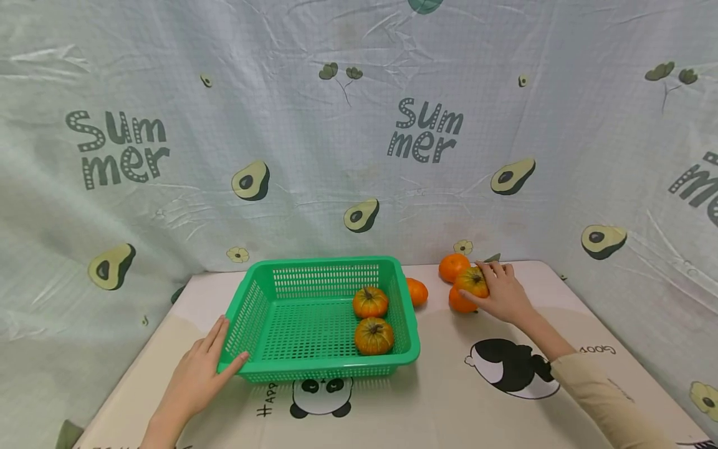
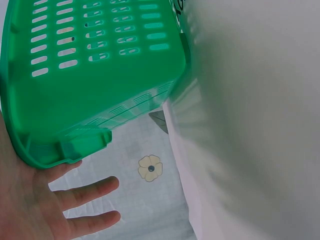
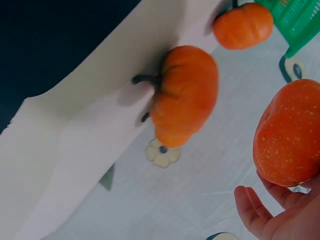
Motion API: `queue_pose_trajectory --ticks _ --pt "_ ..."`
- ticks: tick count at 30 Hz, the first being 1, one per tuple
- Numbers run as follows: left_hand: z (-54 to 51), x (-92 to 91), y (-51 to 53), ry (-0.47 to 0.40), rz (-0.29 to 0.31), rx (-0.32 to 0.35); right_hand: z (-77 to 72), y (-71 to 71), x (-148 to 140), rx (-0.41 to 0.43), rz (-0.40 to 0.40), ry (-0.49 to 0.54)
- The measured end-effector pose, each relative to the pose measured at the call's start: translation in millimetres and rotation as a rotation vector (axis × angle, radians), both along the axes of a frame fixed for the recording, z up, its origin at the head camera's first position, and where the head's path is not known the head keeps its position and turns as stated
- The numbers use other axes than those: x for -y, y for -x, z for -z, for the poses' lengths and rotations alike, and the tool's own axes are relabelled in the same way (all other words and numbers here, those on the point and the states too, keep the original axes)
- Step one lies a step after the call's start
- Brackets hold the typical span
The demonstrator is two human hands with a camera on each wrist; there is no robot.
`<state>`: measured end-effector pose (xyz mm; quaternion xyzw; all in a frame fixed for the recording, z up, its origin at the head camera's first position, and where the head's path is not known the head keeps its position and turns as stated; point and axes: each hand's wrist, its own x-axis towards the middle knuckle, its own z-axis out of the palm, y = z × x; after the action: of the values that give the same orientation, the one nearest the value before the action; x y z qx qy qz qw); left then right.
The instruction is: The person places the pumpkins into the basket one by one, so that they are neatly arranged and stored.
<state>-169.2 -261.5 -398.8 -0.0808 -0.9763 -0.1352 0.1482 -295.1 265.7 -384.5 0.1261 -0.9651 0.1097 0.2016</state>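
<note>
Orange with a greenish crown, a mini pumpkin (image 1: 473,282) is held in the right hand (image 1: 503,294), whose grip pinches it between thumb and fingers. From the right wrist its speckled orange side shows, raised and apart from the other pumpkins, over the right part of the tabletop (image 1: 432,405). Behind and below it in the head view stand two more: a rear orange pumpkin (image 1: 453,267) and a front orange pumpkin (image 1: 462,300), close together.

Another, the half-hidden pumpkin (image 1: 417,292), sits just beside the right wall of a green plastic basket (image 1: 331,360) with slotted sides. Inside the basket, along its right end, two ribbed pumpkins lie one before the other: the farther ribbed pumpkin (image 1: 370,303) and the nearer ribbed pumpkin (image 1: 374,337), each with its stem showing.

At the basket's near left corner is the left hand (image 1: 197,371), its grip spread: the thumb lies at the near rim, the fingers reach straight along the left side, and the palm touches the rim.

Beige sleeve (image 1: 608,399) fabric covers the right forearm. A panda print (image 1: 321,399) decorates the tabletop before the basket; pale cloth (image 1: 303,156) with avocados and "Summer" lettering hangs behind.
</note>
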Motion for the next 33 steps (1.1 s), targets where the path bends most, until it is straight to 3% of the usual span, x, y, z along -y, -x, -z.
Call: queue_pose_trajectory --ticks 10,19,26,33 --pt "-1.5 2.1 -0.4 -0.007 -0.002 -0.01 -15.5 -7.3 36 -0.016 -0.114 0.01" --pt "-2.1 2.0 1.5 -0.004 -0.002 -0.012 -23.2 -13.4 57 -0.091 -0.23 0.012" --pt "-1.8 1.6 2.5 -0.004 -0.001 -0.006 -31.5 -12.6 79 -0.138 -0.306 -0.062" --pt "-0.9 0.9 1.3 -0.003 0.004 0.003 -47.6 -8.7 110 -0.082 -0.348 -0.081"
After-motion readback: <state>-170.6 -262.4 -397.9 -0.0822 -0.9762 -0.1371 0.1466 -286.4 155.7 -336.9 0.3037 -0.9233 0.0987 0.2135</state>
